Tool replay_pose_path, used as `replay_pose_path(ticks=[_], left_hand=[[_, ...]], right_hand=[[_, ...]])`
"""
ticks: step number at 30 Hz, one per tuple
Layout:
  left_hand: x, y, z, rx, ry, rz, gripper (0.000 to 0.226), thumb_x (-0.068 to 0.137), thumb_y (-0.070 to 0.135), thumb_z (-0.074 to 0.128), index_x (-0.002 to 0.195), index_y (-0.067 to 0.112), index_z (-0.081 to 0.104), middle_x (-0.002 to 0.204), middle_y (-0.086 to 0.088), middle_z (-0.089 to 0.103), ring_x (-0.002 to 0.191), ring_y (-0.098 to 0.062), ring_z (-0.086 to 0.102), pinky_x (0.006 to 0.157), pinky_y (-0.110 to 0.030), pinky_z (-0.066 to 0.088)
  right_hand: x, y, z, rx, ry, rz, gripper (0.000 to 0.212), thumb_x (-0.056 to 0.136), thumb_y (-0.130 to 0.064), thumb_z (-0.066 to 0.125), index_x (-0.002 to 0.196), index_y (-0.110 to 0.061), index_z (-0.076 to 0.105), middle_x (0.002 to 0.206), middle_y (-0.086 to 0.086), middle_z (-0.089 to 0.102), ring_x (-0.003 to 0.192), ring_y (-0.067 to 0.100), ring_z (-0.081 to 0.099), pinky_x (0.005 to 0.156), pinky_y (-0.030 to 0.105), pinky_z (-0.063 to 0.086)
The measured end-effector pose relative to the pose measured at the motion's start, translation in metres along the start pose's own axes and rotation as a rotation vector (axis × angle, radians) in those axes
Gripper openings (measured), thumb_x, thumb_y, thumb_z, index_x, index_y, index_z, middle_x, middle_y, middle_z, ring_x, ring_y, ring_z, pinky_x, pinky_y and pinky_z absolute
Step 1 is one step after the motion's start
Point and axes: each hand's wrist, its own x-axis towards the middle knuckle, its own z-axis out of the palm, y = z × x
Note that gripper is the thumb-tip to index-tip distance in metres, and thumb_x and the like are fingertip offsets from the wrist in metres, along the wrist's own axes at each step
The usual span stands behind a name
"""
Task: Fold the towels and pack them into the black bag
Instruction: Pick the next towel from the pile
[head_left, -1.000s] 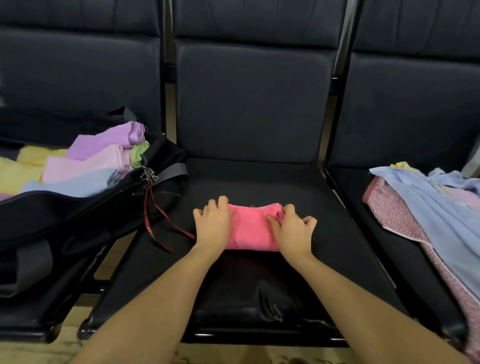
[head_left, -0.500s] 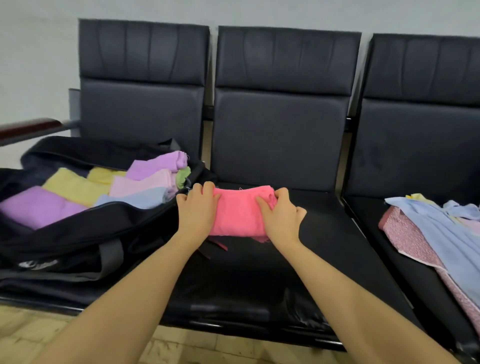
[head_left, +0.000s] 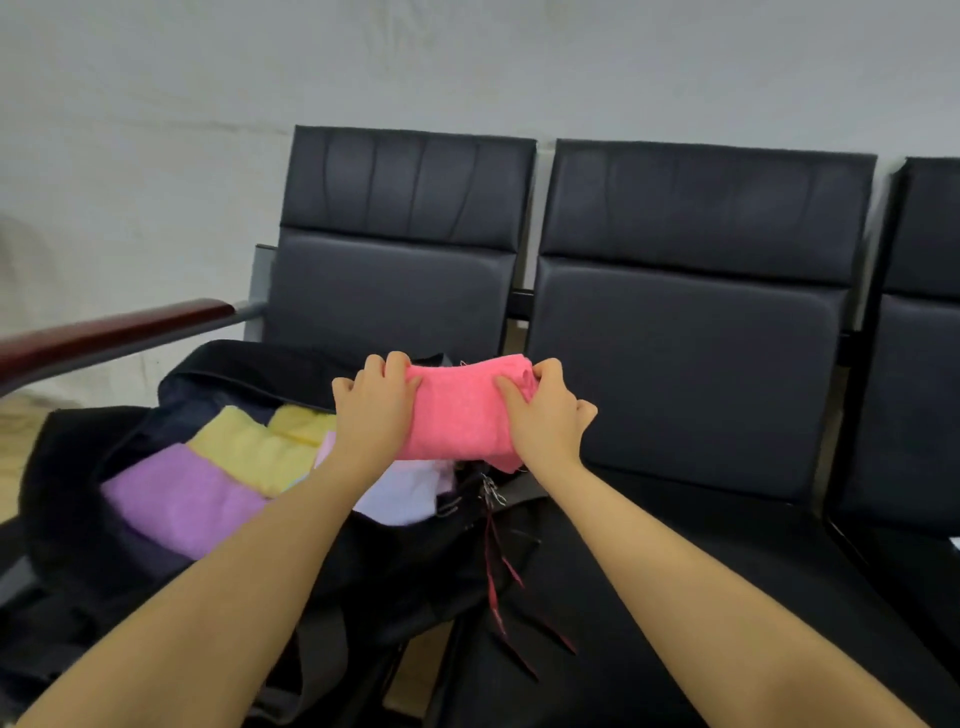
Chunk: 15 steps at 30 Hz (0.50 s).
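both hands (head_left: 374, 410) (head_left: 545, 415) gripping pink towel (head_left: 457, 415)

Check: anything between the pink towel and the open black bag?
Nothing visible. Left hand and right hand hold the folded pink towel over the black bag's open mouth; only packed towels lie below.

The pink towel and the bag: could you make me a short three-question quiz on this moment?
1. True or false: both hands, left and right, hold the pink towel.
2. Which folded towel in the black bag lies nearest the camera? A purple B green C red
3. Fill in: the bag sits on a ____.

Key: 1 true. 2 A, the purple towel. 3 seat; the chair.
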Motion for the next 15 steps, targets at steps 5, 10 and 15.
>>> replay_pose_path(ticks=[5,10,15], left_hand=[[0.014,-0.063,0.023,-0.048,-0.122,-0.092,0.036,0.096,0.032,0.037,0.099,0.006,0.061,0.087,-0.014,0.059,0.079,-0.033,0.059,0.074,-0.047,0.043],[0.01,-0.148,0.042,0.05,-0.226,-0.086,0.034,0.097,0.03,0.039,0.107,0.006,0.061,0.094,-0.015,0.058,0.086,-0.036,0.058,0.079,-0.044,0.031],[-0.002,-0.208,0.041,0.12,-0.263,-0.108,0.02,0.097,0.02,0.052,0.109,0.007,0.062,0.096,-0.014,0.059,0.087,-0.034,0.057,0.079,-0.041,0.025]], right_hand=[[0.02,-0.005,0.071,-0.047,-0.065,-0.06,0.029,0.094,-0.045,0.053,0.096,-0.018,0.044,0.075,-0.008,0.053,0.083,0.013,0.041,0.087,0.033,0.023],[0.017,-0.006,0.149,-0.13,-0.139,-0.048,0.041,0.09,-0.056,0.052,0.105,-0.018,0.048,0.09,-0.002,0.056,0.099,0.024,0.04,0.09,0.041,0.026],[0.002,-0.018,0.207,-0.114,-0.219,-0.1,0.035,0.089,-0.052,0.056,0.096,-0.02,0.042,0.098,0.007,0.065,0.103,0.032,0.049,0.084,0.037,0.015]])
